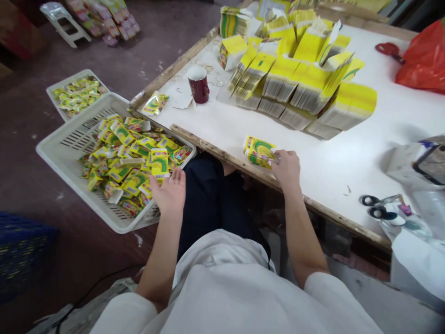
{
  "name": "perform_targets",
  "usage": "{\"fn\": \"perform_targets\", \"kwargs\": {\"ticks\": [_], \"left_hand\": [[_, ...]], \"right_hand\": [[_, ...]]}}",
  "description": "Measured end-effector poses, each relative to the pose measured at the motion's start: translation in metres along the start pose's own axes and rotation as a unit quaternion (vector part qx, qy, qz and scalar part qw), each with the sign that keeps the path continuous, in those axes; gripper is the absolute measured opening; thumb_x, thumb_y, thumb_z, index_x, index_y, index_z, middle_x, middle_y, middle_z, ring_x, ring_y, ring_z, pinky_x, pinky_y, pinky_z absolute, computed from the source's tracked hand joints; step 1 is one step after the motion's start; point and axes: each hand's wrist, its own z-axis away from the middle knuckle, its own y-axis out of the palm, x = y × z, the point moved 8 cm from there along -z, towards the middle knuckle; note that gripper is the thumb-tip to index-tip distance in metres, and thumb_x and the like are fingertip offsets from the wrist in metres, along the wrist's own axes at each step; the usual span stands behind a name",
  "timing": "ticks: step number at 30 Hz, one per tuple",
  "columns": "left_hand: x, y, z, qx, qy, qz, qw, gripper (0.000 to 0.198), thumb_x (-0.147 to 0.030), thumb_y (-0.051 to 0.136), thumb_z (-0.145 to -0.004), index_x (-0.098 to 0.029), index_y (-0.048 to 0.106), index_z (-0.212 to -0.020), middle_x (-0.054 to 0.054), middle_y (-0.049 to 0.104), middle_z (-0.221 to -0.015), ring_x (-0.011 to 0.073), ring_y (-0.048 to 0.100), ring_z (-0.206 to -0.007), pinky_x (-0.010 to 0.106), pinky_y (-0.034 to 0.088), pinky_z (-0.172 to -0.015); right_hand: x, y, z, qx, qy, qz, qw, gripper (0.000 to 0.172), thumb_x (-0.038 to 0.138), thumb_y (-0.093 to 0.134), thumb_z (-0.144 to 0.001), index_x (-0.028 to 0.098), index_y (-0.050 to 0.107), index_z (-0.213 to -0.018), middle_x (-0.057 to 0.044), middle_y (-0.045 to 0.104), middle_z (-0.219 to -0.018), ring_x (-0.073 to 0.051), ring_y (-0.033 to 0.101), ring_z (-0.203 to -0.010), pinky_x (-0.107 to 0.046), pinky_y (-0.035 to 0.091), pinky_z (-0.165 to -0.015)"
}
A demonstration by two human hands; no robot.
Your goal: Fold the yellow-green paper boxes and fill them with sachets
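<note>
My left hand point(170, 191) is palm up with its fingers stretched out, at the near right rim of a white plastic basket point(59, 160). Small yellow-and-green packets point(130, 160) with white backs lie heaped in that basket. Nothing rests on my left palm. Over the table's front edge, my right hand point(288, 170) pinches the right end of a small stack of yellow-and-green packets point(259, 150) lying on the white tabletop point(323, 162). Its fingertips are partly hidden behind the packets and the hand.
Rows of bundled yellow cards point(306, 79) cover the table's far part. A dark red mug point(199, 86), a loose packet point(155, 103), scissors point(377, 206) and a red plastic bag point(424, 60) are on the table. A second basket point(55, 95) and a stool point(66, 25) stand on the floor.
</note>
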Motion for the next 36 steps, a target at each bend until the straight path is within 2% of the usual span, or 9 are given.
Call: {"fn": "perform_targets", "kwargs": {"ticks": [7, 13, 15, 19, 21, 23, 26, 29, 36], "left_hand": [[0.063, -0.007, 0.023, 0.028, -0.127, -0.098, 0.987, 0.014, -0.026, 0.054, -0.091, -0.016, 0.061, -0.097, 0.003, 0.068, -0.089, 0.0103, 0.067, -0.07, 0.021, 0.053, -0.063], [0.088, 0.019, 0.041, 0.192, -0.103, -0.161, 0.963, 0.042, -0.044, 0.076, -0.072, -0.018, 0.064, -0.103, 0.006, 0.071, -0.097, 0.0166, 0.069, -0.084, 0.026, 0.054, -0.07], [0.094, 0.031, 0.051, 0.244, -0.071, -0.153, 0.955, 0.055, -0.049, 0.083, -0.064, -0.022, 0.063, -0.107, 0.007, 0.069, -0.11, 0.0213, 0.067, -0.098, 0.031, 0.055, -0.08], [0.092, 0.053, 0.073, 0.314, 0.013, -0.11, 0.943, 0.066, -0.065, 0.081, -0.057, -0.025, 0.062, -0.106, 0.007, 0.067, -0.109, 0.0258, 0.062, -0.111, 0.035, 0.052, -0.088], [0.088, 0.057, 0.076, 0.309, 0.031, -0.09, 0.946, 0.063, -0.073, 0.074, -0.061, -0.023, 0.063, -0.097, 0.006, 0.065, -0.091, 0.0233, 0.065, -0.095, 0.033, 0.053, -0.079], [0.082, 0.054, 0.071, 0.273, 0.046, -0.078, 0.958, 0.058, -0.076, 0.068, -0.065, -0.022, 0.06, -0.085, 0.001, 0.057, -0.074, 0.0161, 0.06, -0.071, 0.028, 0.052, -0.066], [0.074, 0.043, 0.06, 0.209, 0.077, -0.107, 0.969, 0.054, -0.073, 0.066, -0.07, -0.021, 0.053, -0.071, -0.005, 0.045, -0.062, 0.0089, 0.045, -0.053, 0.022, 0.044, -0.054], [0.075, 0.035, 0.055, 0.184, 0.091, -0.182, 0.962, 0.05, -0.067, 0.071, -0.07, -0.02, 0.056, -0.074, -0.004, 0.052, -0.067, 0.0086, 0.05, -0.059, 0.02, 0.046, -0.058], [0.087, 0.03, 0.063, 0.253, 0.042, -0.291, 0.922, 0.034, -0.047, 0.077, -0.075, -0.016, 0.072, -0.089, 0.006, 0.075, -0.087, 0.0219, 0.071, -0.082, 0.035, 0.055, -0.081]], "right_hand": [[0.002, 0.015, -0.004, 0.016, -0.014, 0.044, 0.999, 0.022, 0.024, 0.066, -0.074, 0.019, 0.052, -0.09, -0.014, 0.059, -0.098, -0.033, 0.053, -0.1, -0.05, 0.043, -0.091], [0.017, -0.016, 0.023, -0.023, 0.021, -0.119, 0.992, 0.034, 0.025, 0.065, -0.073, 0.023, 0.043, -0.099, -0.001, 0.06, -0.085, -0.02, 0.058, -0.07, -0.04, 0.049, -0.073], [0.039, -0.014, 0.043, 0.024, -0.021, -0.198, 0.98, 0.032, 0.027, 0.065, -0.075, 0.023, 0.044, -0.098, 0.001, 0.059, -0.083, -0.017, 0.056, -0.065, -0.035, 0.048, -0.067], [0.098, 0.032, 0.114, 0.297, -0.085, -0.358, 0.881, 0.025, 0.028, 0.067, -0.078, 0.023, 0.048, -0.094, 0.002, 0.057, -0.078, -0.013, 0.054, -0.064, -0.027, 0.044, -0.06], [0.114, 0.05, 0.144, 0.347, -0.043, -0.455, 0.819, 0.029, 0.033, 0.069, -0.08, 0.024, 0.045, -0.094, 0.003, 0.055, -0.077, -0.012, 0.052, -0.063, -0.025, 0.043, -0.057], [0.121, 0.06, 0.161, 0.333, -0.01, -0.502, 0.798, 0.039, 0.036, 0.074, -0.077, 0.025, 0.044, -0.099, 0.003, 0.055, -0.082, -0.012, 0.052, -0.067, -0.024, 0.043, -0.059], [0.122, 0.068, 0.166, 0.316, -0.006, -0.493, 0.811, 0.05, 0.034, 0.079, -0.071, 0.026, 0.046, -0.108, 0.002, 0.056, -0.088, -0.013, 0.054, -0.073, -0.025, 0.045, -0.063], [0.114, 0.067, 0.152, 0.312, -0.015, -0.472, 0.824, 0.039, 0.036, 0.076, -0.074, 0.024, 0.053, -0.104, 0.002, 0.059, -0.082, -0.013, 0.055, -0.071, -0.026, 0.046, -0.064], [0.068, 0.038, 0.111, 0.235, -0.018, -0.407, 0.882, 0.018, 0.04, 0.067, -0.083, 0.023, 0.067, -0.087, -0.001, 0.068, -0.079, -0.018, 0.062, -0.069, -0.035, 0.055, -0.067]]}}
